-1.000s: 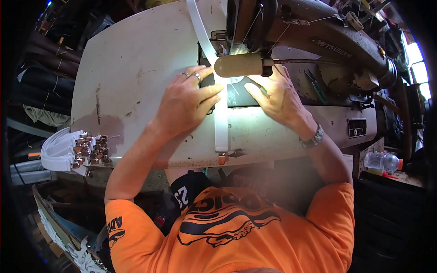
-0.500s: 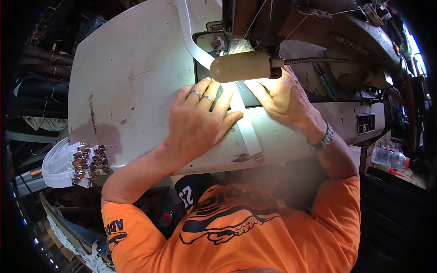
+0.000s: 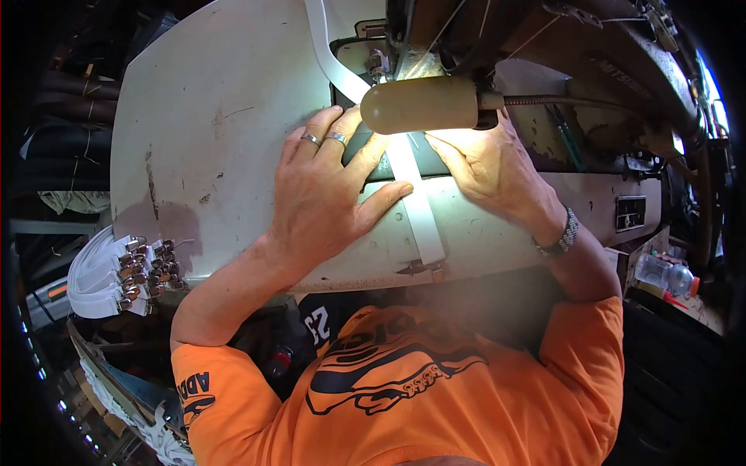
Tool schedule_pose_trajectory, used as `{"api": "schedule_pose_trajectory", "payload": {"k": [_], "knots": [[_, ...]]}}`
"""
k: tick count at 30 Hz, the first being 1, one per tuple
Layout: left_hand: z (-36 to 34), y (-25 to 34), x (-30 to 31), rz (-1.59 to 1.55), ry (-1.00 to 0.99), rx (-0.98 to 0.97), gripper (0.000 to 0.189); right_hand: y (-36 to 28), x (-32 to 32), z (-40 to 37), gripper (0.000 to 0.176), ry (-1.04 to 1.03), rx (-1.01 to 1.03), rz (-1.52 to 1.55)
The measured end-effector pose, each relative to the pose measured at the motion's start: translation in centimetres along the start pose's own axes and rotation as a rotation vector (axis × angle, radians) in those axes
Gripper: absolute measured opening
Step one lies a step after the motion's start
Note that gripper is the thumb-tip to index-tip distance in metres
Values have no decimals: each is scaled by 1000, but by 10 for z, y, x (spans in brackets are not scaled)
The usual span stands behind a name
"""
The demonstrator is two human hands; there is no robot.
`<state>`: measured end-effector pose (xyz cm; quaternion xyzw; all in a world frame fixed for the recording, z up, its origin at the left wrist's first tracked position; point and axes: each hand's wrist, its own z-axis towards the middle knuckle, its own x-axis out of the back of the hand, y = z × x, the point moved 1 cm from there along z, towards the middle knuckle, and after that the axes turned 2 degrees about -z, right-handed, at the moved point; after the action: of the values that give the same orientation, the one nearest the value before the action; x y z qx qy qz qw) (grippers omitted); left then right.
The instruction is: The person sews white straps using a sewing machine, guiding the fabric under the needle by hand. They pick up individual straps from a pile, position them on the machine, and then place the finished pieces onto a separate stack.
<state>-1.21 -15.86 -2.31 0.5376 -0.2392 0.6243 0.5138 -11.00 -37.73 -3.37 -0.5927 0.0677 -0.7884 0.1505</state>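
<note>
A white strap runs from the far edge of the table, under the sewing machine's lamp, to the near edge, where its end lies flat. My left hand rests left of the strap with its fingers spread; the thumb tip touches the strap's edge. To the right of the strap, my right hand lies on the dark machine plate, its fingers partly under the lamp. The needle area is hidden behind the lamp.
White straps with metal clips hang in a bundle at the table's left edge. Green-handled snips lie right of the machine. Plastic bottles stand on a side surface at the far right.
My left hand has shifted slightly left, and its fingers are spread wider. The view has moved a little. The strap lies nearly as before.
</note>
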Motion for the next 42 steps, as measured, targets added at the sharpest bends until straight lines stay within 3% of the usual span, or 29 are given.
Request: {"api": "schedule_pose_trajectory", "payload": {"k": [6, 28, 42], "knots": [[4, 0, 2, 19, 66, -28, 56, -1, 0, 0, 28, 14, 6, 0], [4, -6, 2, -10, 4, 29, 55, -1, 1, 1, 30, -8, 31, -32], [8, -15, -2, 27, 62, -40, 52, -2, -3, 2, 34, -37, -59, 102]]}}
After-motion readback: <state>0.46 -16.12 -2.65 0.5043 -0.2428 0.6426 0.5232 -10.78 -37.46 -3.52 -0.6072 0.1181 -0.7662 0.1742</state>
